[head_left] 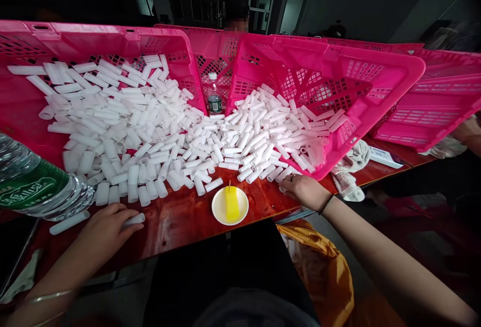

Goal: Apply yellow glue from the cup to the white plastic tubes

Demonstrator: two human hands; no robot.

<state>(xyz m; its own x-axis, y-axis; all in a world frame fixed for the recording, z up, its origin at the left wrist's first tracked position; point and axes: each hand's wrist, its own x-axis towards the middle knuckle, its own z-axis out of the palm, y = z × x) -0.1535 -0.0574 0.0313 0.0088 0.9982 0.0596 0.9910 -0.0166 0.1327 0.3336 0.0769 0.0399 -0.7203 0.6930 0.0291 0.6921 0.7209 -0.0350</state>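
My left hand [108, 226] rests at the table's front edge, its thumb and fingers closed around a short white plastic tube [133, 220]. Another, longer white tube [69, 222] lies beside that wrist. At the front right of a large pile of white tubes [169, 141], my right hand [306, 190] has its fingers curled over a tube end [282, 188], partly hiding it. Between the hands sits a small white dish [216, 210], holding a yellow block [232, 204] with a thin brown stick at its top.
Two pink crates [398, 73] lie tipped toward me, tubes spilling onto the red table [180, 224]. A large water bottle [33, 181] leans at left; a small bottle [214, 96] stands between the crates. A cloth [351, 171] lies right, an orange sack [338, 267] below.
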